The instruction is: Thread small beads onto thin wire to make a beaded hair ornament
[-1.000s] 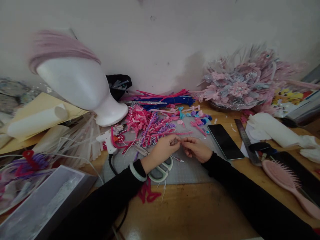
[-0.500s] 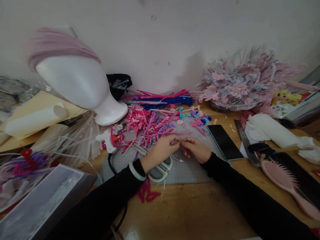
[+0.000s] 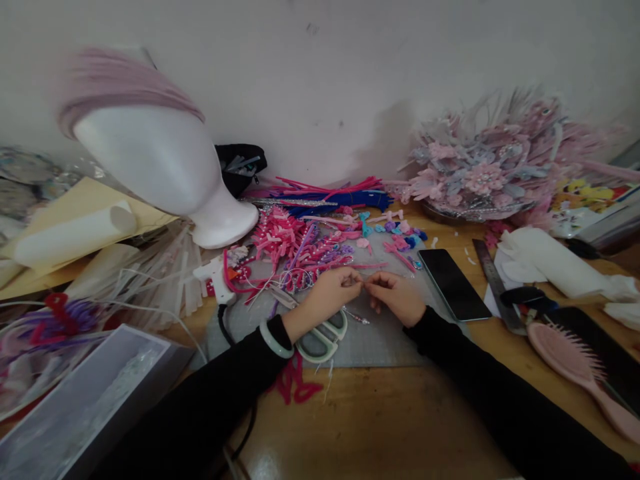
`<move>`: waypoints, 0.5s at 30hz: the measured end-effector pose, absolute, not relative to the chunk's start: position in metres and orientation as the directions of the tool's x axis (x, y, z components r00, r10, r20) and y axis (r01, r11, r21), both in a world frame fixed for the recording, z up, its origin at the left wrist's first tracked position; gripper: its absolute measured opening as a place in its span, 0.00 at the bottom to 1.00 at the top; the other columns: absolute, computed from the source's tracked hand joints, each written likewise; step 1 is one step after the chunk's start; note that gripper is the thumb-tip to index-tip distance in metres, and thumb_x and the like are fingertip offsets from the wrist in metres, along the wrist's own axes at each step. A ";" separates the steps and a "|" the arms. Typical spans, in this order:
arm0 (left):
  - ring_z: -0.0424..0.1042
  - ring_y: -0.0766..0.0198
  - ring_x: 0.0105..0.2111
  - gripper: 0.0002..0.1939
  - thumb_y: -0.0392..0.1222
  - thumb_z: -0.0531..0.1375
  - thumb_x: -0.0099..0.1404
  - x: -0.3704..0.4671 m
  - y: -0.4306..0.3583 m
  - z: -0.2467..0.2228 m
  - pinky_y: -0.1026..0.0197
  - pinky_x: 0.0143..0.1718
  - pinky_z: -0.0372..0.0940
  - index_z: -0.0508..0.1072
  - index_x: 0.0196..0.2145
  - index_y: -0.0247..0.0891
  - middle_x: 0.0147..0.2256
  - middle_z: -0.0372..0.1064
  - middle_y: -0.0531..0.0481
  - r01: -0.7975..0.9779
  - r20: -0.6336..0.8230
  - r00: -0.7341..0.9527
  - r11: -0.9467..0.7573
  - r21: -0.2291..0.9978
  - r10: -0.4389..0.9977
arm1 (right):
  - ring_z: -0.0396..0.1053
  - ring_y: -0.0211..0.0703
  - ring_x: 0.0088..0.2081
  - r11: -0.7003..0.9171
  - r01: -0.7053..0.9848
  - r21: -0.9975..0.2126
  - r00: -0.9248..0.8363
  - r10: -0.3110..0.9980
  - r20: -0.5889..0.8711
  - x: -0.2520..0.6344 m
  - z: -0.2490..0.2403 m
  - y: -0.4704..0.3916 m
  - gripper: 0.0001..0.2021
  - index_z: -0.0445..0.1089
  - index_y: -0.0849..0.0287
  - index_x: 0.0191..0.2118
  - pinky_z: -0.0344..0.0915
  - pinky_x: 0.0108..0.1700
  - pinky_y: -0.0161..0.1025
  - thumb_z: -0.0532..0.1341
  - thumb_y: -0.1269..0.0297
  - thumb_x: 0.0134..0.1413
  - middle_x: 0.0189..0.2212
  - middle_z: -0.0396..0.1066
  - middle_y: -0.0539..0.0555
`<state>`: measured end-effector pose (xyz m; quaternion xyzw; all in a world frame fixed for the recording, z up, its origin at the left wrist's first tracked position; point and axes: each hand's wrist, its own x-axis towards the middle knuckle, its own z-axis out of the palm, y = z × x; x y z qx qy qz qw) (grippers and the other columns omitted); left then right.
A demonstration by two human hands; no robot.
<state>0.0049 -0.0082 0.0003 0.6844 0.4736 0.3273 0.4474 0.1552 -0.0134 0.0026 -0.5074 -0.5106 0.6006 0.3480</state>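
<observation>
My left hand (image 3: 334, 293) and my right hand (image 3: 397, 297) meet fingertip to fingertip above the grey mat (image 3: 395, 347). Both are closed in a pinch, and whatever lies between the fingers is too small to make out. Under my left wrist lies a pair of scissors (image 3: 323, 343) with pale green handles. A short beaded strand (image 3: 357, 317) rests on the mat just below the hands. Behind them is a pile of pink fuzzy pieces (image 3: 280, 237), with small blue and pink pieces (image 3: 393, 227) to its right.
A white foam head (image 3: 155, 160) and a glue gun (image 3: 216, 279) stand or lie left. To the right are a phone (image 3: 454, 285), a metal ruler (image 3: 495, 287), a pink brush (image 3: 565, 353) and a flower arrangement (image 3: 485, 167). An open box (image 3: 85, 407) sits front left.
The camera view has shifted slightly. Both hands keep their pinched pose close together, with hardly any movement over the mat.
</observation>
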 end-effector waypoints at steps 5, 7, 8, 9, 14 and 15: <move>0.57 0.74 0.20 0.06 0.38 0.53 0.54 0.005 -0.010 -0.001 0.70 0.21 0.53 0.67 0.28 0.33 0.19 0.58 0.57 0.388 0.063 0.338 -0.200 0.900 0.939 | 0.58 0.30 0.13 -0.274 0.020 -0.962 -0.239 0.932 -0.271 0.157 0.001 -0.011 0.04 0.63 0.60 0.19 0.53 0.15 0.29 0.59 0.67 0.36 0.10 0.61 0.44; 0.59 0.73 0.21 0.08 0.38 0.54 0.54 0.005 -0.011 -0.001 0.69 0.23 0.55 0.69 0.31 0.34 0.20 0.62 0.56 0.396 0.089 0.340 -0.228 0.889 0.936 | 0.57 0.30 0.13 -0.315 -0.050 -0.948 -0.240 0.925 -0.294 0.158 0.001 -0.010 0.04 0.64 0.60 0.18 0.51 0.13 0.29 0.59 0.68 0.35 0.10 0.61 0.45; 0.61 0.72 0.22 0.09 0.38 0.54 0.55 0.005 -0.011 -0.001 0.68 0.24 0.57 0.69 0.33 0.34 0.22 0.64 0.55 0.393 0.106 0.343 -0.244 0.887 0.934 | 0.57 0.30 0.13 -0.337 -0.080 -0.938 -0.245 0.919 -0.310 0.159 0.002 -0.010 0.03 0.64 0.60 0.18 0.49 0.13 0.29 0.59 0.68 0.35 0.11 0.61 0.45; 0.63 0.71 0.24 0.10 0.38 0.54 0.55 0.005 -0.012 0.000 0.68 0.27 0.59 0.69 0.34 0.35 0.25 0.67 0.53 0.382 0.123 0.347 -0.261 0.886 0.930 | 0.57 0.30 0.13 -0.357 -0.106 -0.928 -0.251 0.913 -0.322 0.159 0.002 -0.009 0.03 0.64 0.60 0.18 0.49 0.13 0.29 0.59 0.68 0.34 0.11 0.61 0.45; 0.68 0.67 0.33 0.09 0.37 0.54 0.56 0.006 -0.014 0.005 0.64 0.37 0.62 0.71 0.34 0.36 0.33 0.72 0.49 0.357 0.152 0.383 -0.298 0.885 0.911 | 0.58 0.30 0.13 -0.392 -0.173 -0.904 -0.271 0.901 -0.339 0.160 0.005 -0.009 0.02 0.65 0.61 0.17 0.47 0.12 0.29 0.59 0.69 0.32 0.13 0.62 0.46; 0.68 0.67 0.32 0.09 0.38 0.54 0.56 0.006 -0.015 0.006 0.64 0.36 0.62 0.72 0.33 0.36 0.33 0.72 0.49 0.364 0.152 0.384 -0.301 0.881 0.911 | 0.58 0.30 0.13 -0.392 -0.175 -0.903 -0.271 0.901 -0.338 0.160 0.006 -0.009 0.02 0.65 0.61 0.17 0.47 0.12 0.29 0.59 0.69 0.32 0.13 0.61 0.46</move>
